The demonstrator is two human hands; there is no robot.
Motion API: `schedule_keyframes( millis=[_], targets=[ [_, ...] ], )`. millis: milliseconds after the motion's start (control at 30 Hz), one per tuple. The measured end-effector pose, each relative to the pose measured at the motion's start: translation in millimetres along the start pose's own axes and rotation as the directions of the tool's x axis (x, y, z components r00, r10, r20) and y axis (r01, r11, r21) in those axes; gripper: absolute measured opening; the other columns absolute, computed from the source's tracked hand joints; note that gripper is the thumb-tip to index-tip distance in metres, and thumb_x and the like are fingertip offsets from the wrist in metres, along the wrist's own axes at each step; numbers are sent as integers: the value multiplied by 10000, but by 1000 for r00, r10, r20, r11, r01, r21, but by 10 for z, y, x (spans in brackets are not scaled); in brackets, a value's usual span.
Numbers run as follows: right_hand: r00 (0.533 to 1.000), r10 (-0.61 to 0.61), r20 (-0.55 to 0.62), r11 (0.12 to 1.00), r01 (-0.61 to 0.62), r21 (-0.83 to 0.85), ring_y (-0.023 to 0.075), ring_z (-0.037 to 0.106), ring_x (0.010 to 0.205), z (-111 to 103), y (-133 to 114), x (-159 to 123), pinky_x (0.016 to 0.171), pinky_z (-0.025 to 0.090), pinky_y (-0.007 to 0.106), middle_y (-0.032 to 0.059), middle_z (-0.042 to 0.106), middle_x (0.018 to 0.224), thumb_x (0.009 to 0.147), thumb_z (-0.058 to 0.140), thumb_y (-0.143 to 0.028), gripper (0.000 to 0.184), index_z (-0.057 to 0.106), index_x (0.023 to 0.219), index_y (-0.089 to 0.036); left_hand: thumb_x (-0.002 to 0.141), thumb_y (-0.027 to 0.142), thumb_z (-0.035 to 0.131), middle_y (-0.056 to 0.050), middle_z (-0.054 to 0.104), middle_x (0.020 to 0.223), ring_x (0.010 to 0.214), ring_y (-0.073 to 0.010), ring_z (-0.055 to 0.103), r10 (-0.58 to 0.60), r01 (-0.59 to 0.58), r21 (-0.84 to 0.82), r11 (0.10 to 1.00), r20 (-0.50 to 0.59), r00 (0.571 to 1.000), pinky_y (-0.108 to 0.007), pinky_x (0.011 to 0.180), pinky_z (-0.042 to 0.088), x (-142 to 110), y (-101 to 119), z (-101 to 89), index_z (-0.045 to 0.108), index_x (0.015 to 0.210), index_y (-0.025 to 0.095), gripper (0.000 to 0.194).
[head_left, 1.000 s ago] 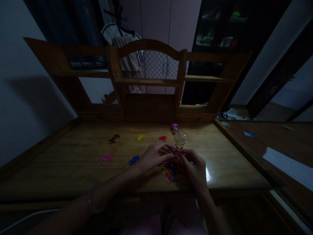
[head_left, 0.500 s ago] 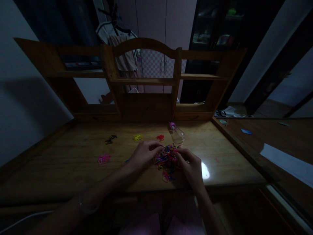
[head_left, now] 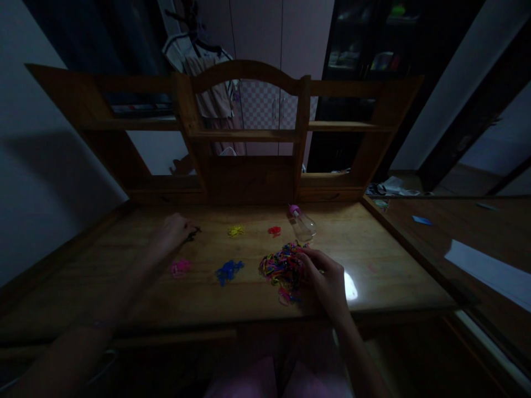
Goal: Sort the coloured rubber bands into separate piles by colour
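Note:
A heap of mixed coloured elastic bands (head_left: 282, 267) lies on the wooden desk (head_left: 124, 287). My right hand (head_left: 326, 279) rests at its right edge with fingers curled into the bands. My left hand (head_left: 174, 229) is stretched out to the far left, fingers closed at a small black pile of bands (head_left: 193, 234). Sorted little piles lie between: pink (head_left: 181, 267), blue (head_left: 228, 270), yellow (head_left: 235, 230) and red (head_left: 274, 230). The room is dim, so what either hand pinches is hard to see.
A clear bulb-shaped bottle with a pink cap (head_left: 302, 223) lies on its side behind the heap. A wooden shelf unit (head_left: 244, 135) stands along the desk's back edge. A second dark tabletop (head_left: 464, 243) adjoins on the right, with papers on it.
My left hand left the mixed heap and reached out left to the black pile. The blue pile, earlier covered by that hand, is now in view. My right hand stayed at the heap.

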State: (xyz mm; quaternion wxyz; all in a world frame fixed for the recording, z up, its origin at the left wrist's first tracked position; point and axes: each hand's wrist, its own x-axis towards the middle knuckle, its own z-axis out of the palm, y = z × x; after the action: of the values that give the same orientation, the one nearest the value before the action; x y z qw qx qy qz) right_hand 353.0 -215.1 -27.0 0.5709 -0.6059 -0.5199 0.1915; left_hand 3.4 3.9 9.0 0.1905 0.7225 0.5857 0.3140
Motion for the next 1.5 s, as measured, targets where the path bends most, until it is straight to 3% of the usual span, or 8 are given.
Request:
schedule_keyframes(
  millis=[133,233,300,433,900,1133,1300,1500],
  targets=[
    [1000,10,22,1000,-10,-15,186,676,765,4,7,2,668,509,278,30,748,964,891,625,-399,236,739,1024,-241,847,300,612,-77,622,1117,1123,-286,523,249,-250,44,967,27,968,-429,1052,330,-509,618,479,687,1090,221,266],
    [999,12,32,1000,-11,-14,189,674,769,-2,18,6,679,516,281,31,747,957,884,628,-391,227,738,1008,-236,902,384,578,-63,652,1120,1064,-243,585,457,-431,-165,887,184,870,-372,967,432,-964,1201,922,672,1101,254,256],
    [999,-2,39,1000,3,-13,192,675,772,-11,21,7,694,523,287,33,746,959,879,629,-384,220,738,994,-231,889,388,610,-54,664,1140,1055,-230,607,509,-430,-312,847,246,825,-356,949,455,-1137,1492,1137,663,1129,265,275],
    [998,-16,63,999,18,-31,200,680,805,-28,6,3,715,522,291,34,745,976,896,608,-371,216,739,1002,-236,867,362,647,-50,709,1090,1015,-225,643,474,-295,-509,808,266,840,-346,916,485,-1150,1716,1291,697,1086,246,254],
    [997,-46,66,999,46,-2,218,686,889,-26,-52,14,763,522,297,33,743,1026,934,556,-349,237,730,1056,-243,814,397,675,-43,760,902,850,-223,698,268,-29,-581,813,330,905,-317,751,544,-1068,1607,1170,745,894,230,198],
    [998,-37,48,999,38,-30,205,676,853,-18,-30,-16,732,511,290,32,740,996,916,587,-357,216,734,1027,-244,804,435,673,-2,762,901,871,-224,706,109,28,-470,882,262,959,-331,855,547,-1509,1333,711,750,834,303,156],
    [955,-168,245,947,225,-228,177,637,710,59,-33,454,648,467,282,30,724,870,898,607,-317,168,745,955,-239,755,538,668,13,768,901,903,-251,721,-117,187,-422,887,187,975,-334,812,586,-1954,873,472,748,830,368,202],
    [871,-296,393,711,475,-519,217,640,848,459,-26,1143,746,445,309,79,698,926,865,638,-210,130,763,900,-219,764,529,678,-17,772,904,903,-258,715,-90,149,-393,907,165,982,-361,861,565,-1703,806,323,759,870,309,257]
  ],
)
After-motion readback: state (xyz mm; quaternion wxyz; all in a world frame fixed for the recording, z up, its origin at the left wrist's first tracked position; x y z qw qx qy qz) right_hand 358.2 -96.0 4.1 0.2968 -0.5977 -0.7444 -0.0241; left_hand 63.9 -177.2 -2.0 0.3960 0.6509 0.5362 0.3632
